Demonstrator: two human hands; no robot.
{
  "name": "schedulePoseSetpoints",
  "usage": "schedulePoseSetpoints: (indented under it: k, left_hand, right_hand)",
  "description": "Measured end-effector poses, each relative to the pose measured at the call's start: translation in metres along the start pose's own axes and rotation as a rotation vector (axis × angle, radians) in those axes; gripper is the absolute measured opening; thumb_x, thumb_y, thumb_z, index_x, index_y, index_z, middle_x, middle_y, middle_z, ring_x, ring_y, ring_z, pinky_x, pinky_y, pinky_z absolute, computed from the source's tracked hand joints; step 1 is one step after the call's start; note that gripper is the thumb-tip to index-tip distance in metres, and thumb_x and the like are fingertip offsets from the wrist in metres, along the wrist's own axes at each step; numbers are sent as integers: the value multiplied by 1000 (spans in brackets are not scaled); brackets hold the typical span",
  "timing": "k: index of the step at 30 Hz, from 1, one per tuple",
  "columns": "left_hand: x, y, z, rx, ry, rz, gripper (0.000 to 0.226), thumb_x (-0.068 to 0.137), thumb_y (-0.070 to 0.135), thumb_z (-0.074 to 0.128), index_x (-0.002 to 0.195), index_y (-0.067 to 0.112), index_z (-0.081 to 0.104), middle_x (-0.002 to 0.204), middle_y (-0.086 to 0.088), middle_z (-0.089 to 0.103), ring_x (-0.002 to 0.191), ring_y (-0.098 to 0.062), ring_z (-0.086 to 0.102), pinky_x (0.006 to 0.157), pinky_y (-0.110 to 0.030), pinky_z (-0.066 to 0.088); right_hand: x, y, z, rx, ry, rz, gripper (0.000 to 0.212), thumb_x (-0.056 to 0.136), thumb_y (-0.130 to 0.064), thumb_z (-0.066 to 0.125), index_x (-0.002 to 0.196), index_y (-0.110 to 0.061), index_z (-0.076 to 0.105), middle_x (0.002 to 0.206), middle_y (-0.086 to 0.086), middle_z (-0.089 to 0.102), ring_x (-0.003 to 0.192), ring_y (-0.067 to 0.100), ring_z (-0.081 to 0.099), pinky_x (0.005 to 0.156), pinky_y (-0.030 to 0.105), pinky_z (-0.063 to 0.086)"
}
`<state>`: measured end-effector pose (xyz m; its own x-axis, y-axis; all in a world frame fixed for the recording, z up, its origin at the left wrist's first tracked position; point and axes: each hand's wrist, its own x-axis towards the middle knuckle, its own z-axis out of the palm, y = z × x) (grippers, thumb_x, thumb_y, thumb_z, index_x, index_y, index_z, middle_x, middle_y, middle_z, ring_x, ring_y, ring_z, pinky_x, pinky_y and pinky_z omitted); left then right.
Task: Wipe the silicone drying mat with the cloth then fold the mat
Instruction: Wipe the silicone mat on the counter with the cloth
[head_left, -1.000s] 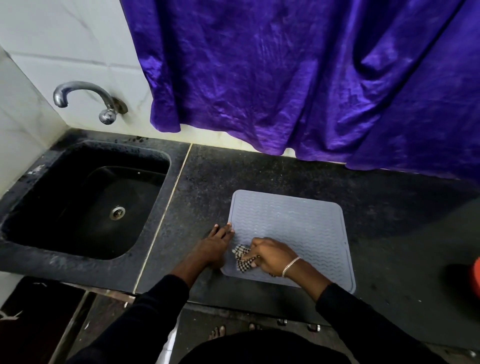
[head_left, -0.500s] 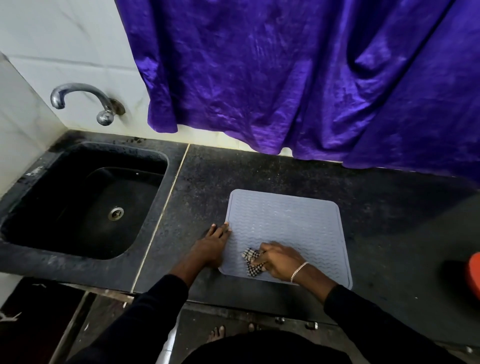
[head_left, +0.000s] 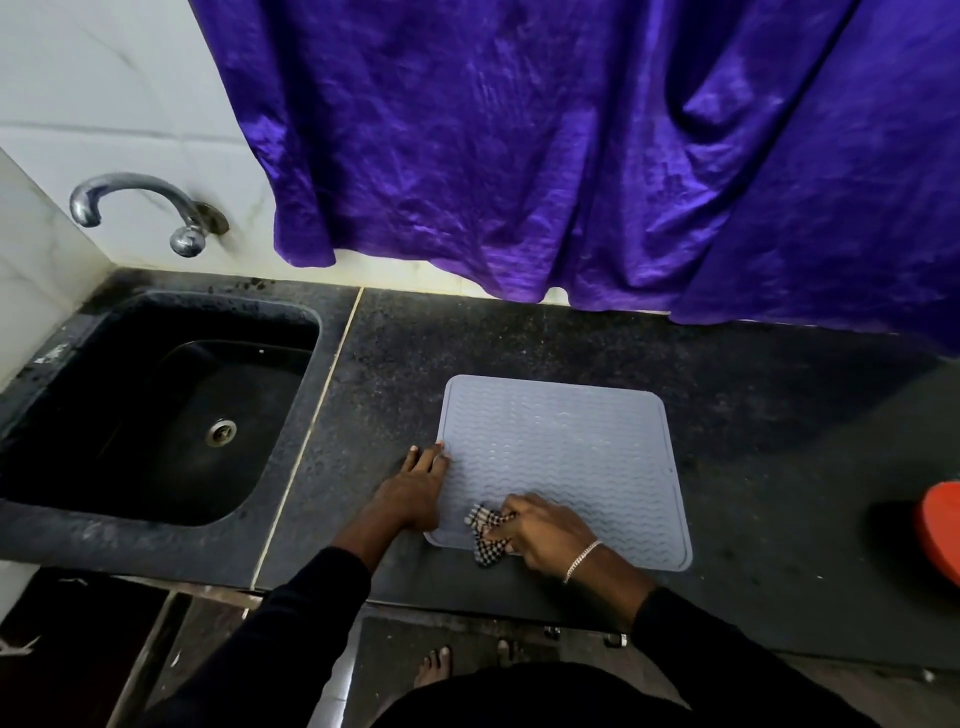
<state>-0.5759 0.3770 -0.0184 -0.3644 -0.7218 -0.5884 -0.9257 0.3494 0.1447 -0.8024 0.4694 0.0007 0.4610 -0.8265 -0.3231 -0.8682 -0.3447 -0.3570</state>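
Grey silicone mat (head_left: 566, 457) lies flat and unfolded on the dark table (head_left: 779, 467). Checked cloth (head_left: 485, 535) sits bunched on the mat's near-left corner. Right hand (head_left: 550, 532) is on the mat, fingers curled round the cloth, pressing it down. Left hand (head_left: 415, 491) lies at the mat's left edge, fingers straight and relaxed, tips touching the rim. Silver bracelet (head_left: 582, 553) at the right wrist. Black sink (head_left: 156, 415) left of the mat, apart from it; metal tap (head_left: 140, 208) on the wall beyond. Purple curtain (head_left: 571, 156) hangs behind the mat's far edge. Red object (head_left: 943, 525) well right of the mat, cut off by the frame.
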Motion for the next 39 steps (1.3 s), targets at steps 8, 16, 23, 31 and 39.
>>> schedulePoseSetpoints:
  k: [8,16,23,31,39]
  left_hand:
    - [0,11,0,-21,-18,-52,97,83,16,66,159,12,5,168,-1,-13,155,-37,-10,120,-55,30]
    - [4,30,6,65,-21,-119,88,88,14,59,158,11,6,167,-5,-19,153,-46,-12,115,-55,37]
    - [2,32,12,100,31,-125,84,89,9,54,158,11,6,168,-5,-16,153,-47,-7,113,-54,40]
    - [-1,33,13,85,65,-142,85,88,10,58,158,12,8,168,-2,-11,155,-42,-4,109,-53,43]
    - [-1,38,10,80,47,-157,84,89,8,53,158,10,5,168,-4,-13,154,-45,-7,114,-53,40]
  right_hand:
    - [-20,39,-19,22,-46,61,35,90,-28,61,124,-35,64,122,-1,57,117,22,53,88,30,45]
    - [-1,19,-18,61,-1,42,33,89,-24,62,121,-30,65,117,0,59,115,25,54,90,34,49]
    - [-48,57,2,55,53,78,37,90,-29,59,124,-43,61,124,-8,53,117,19,50,91,32,47]
    - [-69,93,-10,45,46,88,41,89,-31,64,127,-47,60,113,-11,54,110,14,53,81,23,43]
    - [-51,71,-2,82,84,40,35,87,-30,65,120,-41,63,112,-9,54,111,18,53,85,30,48]
